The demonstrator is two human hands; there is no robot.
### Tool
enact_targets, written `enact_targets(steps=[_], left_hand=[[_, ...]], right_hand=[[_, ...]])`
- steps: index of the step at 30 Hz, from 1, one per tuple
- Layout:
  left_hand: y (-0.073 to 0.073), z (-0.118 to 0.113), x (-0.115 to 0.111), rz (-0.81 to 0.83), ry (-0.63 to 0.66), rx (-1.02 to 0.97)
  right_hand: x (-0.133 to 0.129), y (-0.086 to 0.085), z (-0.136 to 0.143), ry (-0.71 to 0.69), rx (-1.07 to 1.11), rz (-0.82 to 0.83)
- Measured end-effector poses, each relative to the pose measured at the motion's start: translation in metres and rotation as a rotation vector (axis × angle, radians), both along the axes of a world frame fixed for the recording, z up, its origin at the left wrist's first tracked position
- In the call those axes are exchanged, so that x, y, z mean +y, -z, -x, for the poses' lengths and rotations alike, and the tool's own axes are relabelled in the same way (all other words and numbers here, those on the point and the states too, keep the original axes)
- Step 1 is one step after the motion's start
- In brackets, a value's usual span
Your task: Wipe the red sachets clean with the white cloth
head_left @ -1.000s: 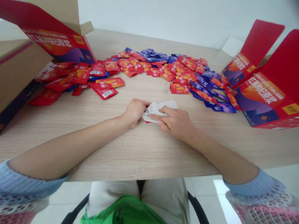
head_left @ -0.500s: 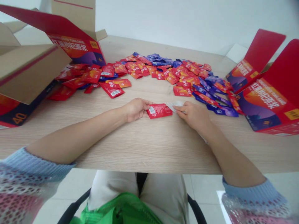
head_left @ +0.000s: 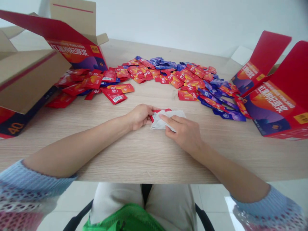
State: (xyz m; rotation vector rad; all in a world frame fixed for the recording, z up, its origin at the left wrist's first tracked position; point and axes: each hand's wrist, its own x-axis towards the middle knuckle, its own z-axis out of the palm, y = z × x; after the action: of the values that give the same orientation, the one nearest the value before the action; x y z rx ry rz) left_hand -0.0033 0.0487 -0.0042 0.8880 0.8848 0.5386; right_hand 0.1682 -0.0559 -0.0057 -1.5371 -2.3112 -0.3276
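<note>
Near the middle of the wooden table lies a red sachet, mostly covered by a white tissue. My left hand pinches the sachet's left end. Fingers of my right hand press the tissue onto the sachet from the right, the thumb tucked at the tissue's lower edge. Beyond my hands, red sachets and purple sachets lie in a loose arc. A separate red sachet with a barcode is nearer my left hand.
Open red and purple cartons stand at the left and right, with another open carton at the near left. The table's front edge runs above my lap, where green fabric lies.
My right hand has moved left with the tissue, which now covers most of the red sachet. My left hand still grips the sachet's end. The view has shifted slightly.
</note>
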Motion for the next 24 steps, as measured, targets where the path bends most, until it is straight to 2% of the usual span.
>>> enact_targets(steps=[2, 8, 13, 16, 19, 24], left_hand=[[0.000, 0.002, 0.002, 0.008, 0.018, -0.007], [-0.003, 0.005, 0.005, 0.047, 0.046, -0.018], [-0.007, 0.006, 0.004, 0.050, 0.061, -0.025], [-0.008, 0.006, 0.002, 0.035, 0.073, 0.004], [-0.008, 0.006, 0.000, 0.013, 0.100, 0.036], [-0.007, 0.004, -0.001, -0.011, 0.089, 0.061]], right_hand=[[0.007, 0.001, -0.004, 0.031, -0.053, 0.048], [0.029, -0.009, -0.028, 0.296, -0.181, 0.157], [0.041, -0.010, -0.043, 0.345, -0.167, 0.183], [0.039, -0.007, -0.053, 0.388, -0.096, 0.154], [0.028, -0.004, -0.052, 0.364, -0.002, 0.052], [0.008, 0.000, -0.023, 0.108, 0.091, -0.073]])
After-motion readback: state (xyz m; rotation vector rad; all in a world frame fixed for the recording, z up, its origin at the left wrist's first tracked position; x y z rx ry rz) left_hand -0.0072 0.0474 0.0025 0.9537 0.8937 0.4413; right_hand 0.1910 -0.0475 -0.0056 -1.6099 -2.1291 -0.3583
